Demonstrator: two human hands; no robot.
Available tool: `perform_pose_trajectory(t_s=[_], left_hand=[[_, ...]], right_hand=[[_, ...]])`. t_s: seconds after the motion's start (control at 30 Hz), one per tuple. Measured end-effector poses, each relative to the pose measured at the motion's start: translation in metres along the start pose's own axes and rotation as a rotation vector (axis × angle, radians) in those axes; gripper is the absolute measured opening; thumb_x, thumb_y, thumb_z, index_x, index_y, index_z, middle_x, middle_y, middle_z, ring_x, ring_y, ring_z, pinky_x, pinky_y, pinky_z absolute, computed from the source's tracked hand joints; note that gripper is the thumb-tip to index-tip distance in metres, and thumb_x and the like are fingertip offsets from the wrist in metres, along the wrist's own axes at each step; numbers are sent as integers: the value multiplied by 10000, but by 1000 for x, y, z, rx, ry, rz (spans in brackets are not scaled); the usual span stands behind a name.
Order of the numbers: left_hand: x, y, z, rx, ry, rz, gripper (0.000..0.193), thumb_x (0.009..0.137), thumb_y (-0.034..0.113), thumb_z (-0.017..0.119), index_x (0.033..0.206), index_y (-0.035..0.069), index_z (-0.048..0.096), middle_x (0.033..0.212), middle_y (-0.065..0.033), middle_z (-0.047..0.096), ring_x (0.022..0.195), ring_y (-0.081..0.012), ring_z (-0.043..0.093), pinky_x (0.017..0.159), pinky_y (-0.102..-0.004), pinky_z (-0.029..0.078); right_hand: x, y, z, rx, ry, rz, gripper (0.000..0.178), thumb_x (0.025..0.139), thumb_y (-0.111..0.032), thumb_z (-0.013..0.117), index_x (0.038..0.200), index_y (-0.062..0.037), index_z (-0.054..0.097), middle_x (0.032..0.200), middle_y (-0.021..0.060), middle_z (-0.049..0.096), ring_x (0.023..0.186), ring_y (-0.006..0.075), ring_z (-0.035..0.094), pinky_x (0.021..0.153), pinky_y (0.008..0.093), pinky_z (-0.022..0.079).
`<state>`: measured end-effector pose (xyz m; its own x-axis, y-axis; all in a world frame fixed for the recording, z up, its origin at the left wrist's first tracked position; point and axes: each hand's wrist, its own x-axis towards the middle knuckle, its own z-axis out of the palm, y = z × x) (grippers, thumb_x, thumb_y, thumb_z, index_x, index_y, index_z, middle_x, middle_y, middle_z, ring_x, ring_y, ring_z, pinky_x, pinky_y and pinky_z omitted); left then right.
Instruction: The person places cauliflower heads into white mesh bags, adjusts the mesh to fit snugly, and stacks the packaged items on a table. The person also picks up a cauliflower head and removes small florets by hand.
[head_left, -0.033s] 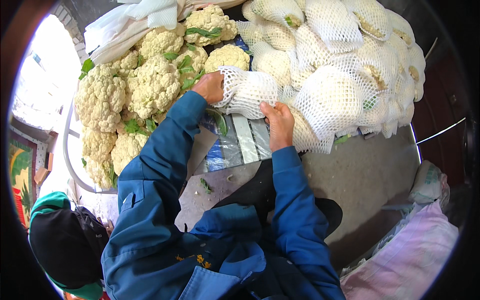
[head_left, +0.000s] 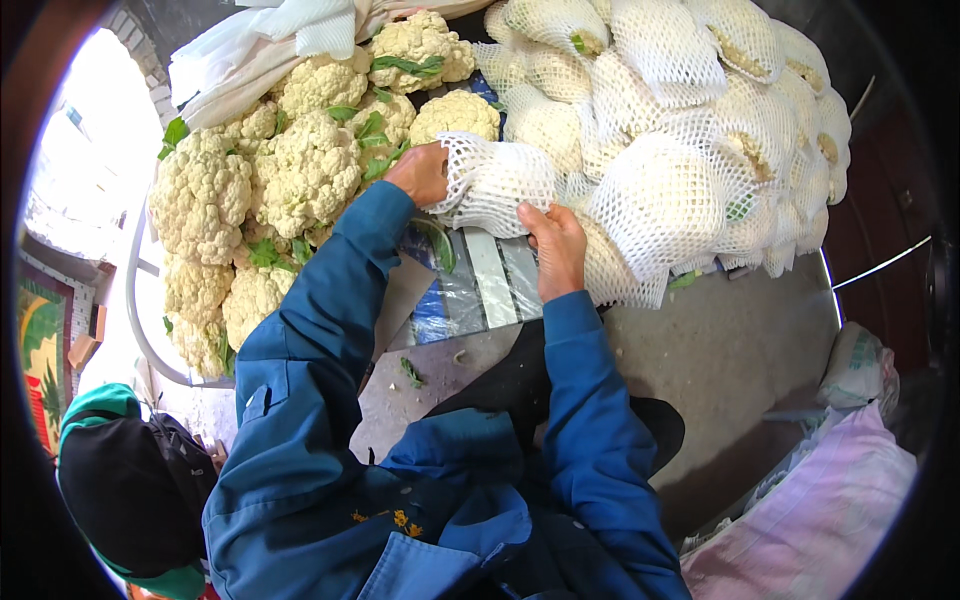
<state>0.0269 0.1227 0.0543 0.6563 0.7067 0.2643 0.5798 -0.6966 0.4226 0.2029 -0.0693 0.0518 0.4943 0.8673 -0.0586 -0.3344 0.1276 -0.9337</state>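
Hands [head_left: 561, 250] on wht mesh [head_left: 497, 187], caulis [head_left: 305, 170] – bumpy

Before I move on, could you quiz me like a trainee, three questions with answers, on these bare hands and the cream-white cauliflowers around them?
1. True or false: the bare, bumpy cream cauliflower heads lie mostly to the right of the cauliflower heads wrapped in white netting.
2. What is between the bare left hand and the bare right hand? A: a red plastic bowl. B: a white, tube-shaped mesh sleeve. C: a pink cloth.
3. Fill the gap: the hand nearer the bare heads is the ____ one.

Key: 1 false, they lie mostly to the left; 2 B; 3 left.
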Motion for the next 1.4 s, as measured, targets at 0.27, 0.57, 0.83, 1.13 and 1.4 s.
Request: perform_pose_trajectory(t_s=[0.27,0.57,0.83,1.13,1.4], left_hand=[[4,1,-5,-158,5,7,246,814,153,676,984,-24,697,1023,-266,697,964,-433,669,817,-468,541],[12,-22,-5,-32,-118,-115,306,822,159,749,1083,0,722,1014,-214,741,928,-310,726,793,-398,550],[-1,1,-8,-324,70,73,424,764,145,709,1154,-12,657,997,-251,718,936,-399,697,829,-436,555],[-15,-1,4,-336,40,126,612,793,280,813,1311,33,599,1207,-171,700,1119,-313,674,968,-380,526],[-84,52,16,-194,200,80,463,799,171,772,1211,37,606,1154,-175,640,1074,-370,632,953,-430,540]], right_hand=[[8,-2,15,-88,-32,-26,206,825,-161,825,840,-39,660,778,-33,615,670,45,477,606,223,387],[11,-8,-3,-8,-41,-146,122,846,-57,745,916,13,673,820,2,664,705,40,539,629,215,429],[28,0,-30,11,55,-164,77,838,-25,721,819,-30,647,736,-38,595,650,33,480,595,215,382],[35,19,-35,-144,86,-11,81,852,-36,708,858,-56,629,789,-3,635,665,70,545,623,244,472],[-8,41,-42,-373,181,-138,444,845,-28,695,1247,127,590,821,34,670,697,80,585,626,240,480]])
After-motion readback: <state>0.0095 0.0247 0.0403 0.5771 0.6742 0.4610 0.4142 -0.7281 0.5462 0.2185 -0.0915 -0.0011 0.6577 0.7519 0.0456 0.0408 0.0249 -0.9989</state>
